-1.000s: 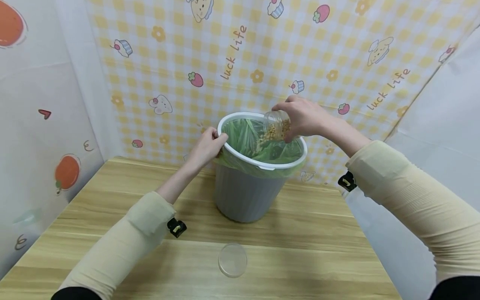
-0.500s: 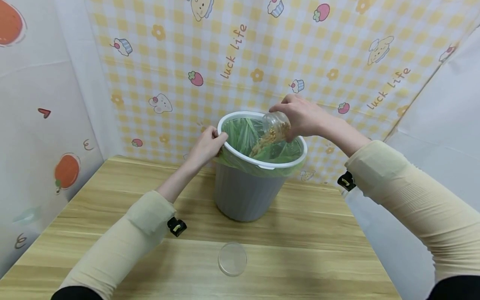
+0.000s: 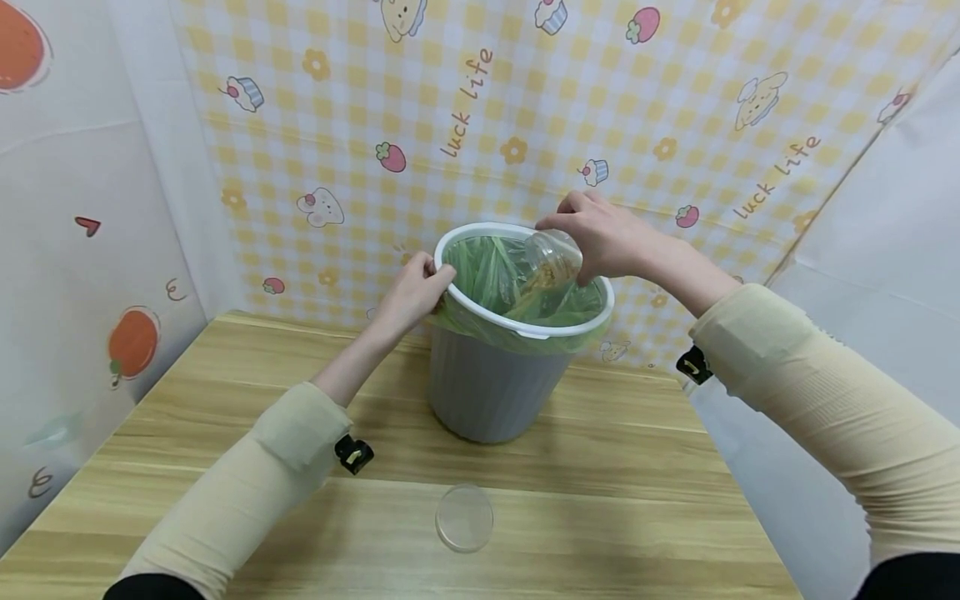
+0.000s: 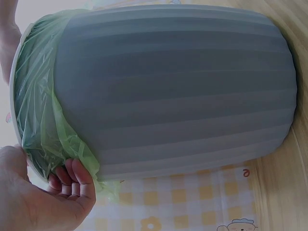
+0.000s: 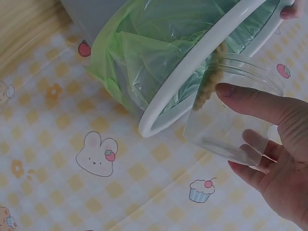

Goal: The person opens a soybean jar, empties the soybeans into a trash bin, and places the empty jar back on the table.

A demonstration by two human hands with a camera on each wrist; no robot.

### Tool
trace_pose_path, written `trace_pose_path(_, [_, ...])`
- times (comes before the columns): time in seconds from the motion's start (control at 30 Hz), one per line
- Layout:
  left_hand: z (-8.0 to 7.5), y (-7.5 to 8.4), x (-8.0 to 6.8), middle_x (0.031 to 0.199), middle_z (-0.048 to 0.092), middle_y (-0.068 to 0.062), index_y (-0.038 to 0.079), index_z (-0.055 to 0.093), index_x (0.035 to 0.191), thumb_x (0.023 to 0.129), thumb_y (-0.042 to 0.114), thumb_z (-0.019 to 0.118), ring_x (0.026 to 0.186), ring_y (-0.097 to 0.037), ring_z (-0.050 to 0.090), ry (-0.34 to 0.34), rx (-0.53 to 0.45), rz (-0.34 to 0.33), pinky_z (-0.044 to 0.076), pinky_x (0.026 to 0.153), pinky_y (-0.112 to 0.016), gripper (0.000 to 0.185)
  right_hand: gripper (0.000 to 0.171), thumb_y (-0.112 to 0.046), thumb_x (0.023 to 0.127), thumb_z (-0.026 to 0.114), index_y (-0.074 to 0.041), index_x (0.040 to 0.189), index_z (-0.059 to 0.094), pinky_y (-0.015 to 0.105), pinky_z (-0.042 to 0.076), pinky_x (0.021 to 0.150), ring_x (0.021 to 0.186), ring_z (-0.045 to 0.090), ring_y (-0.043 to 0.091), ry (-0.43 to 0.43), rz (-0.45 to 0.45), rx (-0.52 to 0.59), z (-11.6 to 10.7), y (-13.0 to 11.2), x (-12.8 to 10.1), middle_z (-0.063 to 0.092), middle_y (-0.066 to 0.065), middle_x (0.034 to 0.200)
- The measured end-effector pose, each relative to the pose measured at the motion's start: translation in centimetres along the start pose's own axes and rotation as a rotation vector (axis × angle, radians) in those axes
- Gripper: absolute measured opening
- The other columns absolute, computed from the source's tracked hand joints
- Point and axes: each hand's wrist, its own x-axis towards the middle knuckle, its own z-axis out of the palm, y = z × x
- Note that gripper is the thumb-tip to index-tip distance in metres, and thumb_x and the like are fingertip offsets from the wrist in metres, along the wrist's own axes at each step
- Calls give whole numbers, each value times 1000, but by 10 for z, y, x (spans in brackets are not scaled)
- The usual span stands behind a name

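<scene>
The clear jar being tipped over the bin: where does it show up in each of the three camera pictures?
Head: the clear jar is above centre, tilted over the far right of the bin's white rim, held by the right hand.
Left wrist: not in it; only the bin's grey side and the left hand.
Right wrist: right of centre, mouth against the rim.
Shared landmark: the green liner.

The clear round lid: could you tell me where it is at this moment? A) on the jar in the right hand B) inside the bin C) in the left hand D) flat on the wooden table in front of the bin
D: the clear round lid lies flat on the wooden table, nearer the person than the grey bin, with neither hand touching it.
</scene>
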Motion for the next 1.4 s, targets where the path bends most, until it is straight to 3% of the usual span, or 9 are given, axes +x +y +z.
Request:
trace_pose_path(0.37, [0,-1,0,94,52,-8,11,47,100,96,35,48,79,-19,53,1,4,5,50,68,-27,24,83,9,59,83,-12,137,63,59,49,93,118,48,43,97,-128,-56,1,0,-1,53,24,131])
trace_pose_path(0.6, [-1,-1,-1,93,50,-8,12,45,99,96,36,47,79,-20,51,-5,0,-3,48,68,-29,24,82,16,62,80,-14,136,64,64,47,95,131,43,45,129,-187,-151,4,1,-1,50,24,137])
trace_pose_path(0.9, [0,-1,-1,93,50,-8,12,45,99,96,36,47,78,-20,51,-3,1,1,48,67,-29,24,73,28,78,55,-15,135,67,64,45,101,133,43,44,211,-297,-234,8,3,-2,51,25,138])
trace_pose_path(1.13, [0,-1,-2,92,49,-8,12,45,99,96,37,47,78,-20,50,-6,-2,0,48,67,-29,25,57,17,90,60,-18,134,68,62,46,102,138,42,42,255,-349,-334,12,3,-3,52,22,141])
trace_pose_path(1.4, [0,-2,-1,92,50,-7,12,46,100,97,38,47,78,-19,51,3,1,-2,47,67,-28,26,59,18,90,59,-18,136,67,60,45,102,139,40,41,274,-357,-348,13,3,-5,50,22,142])
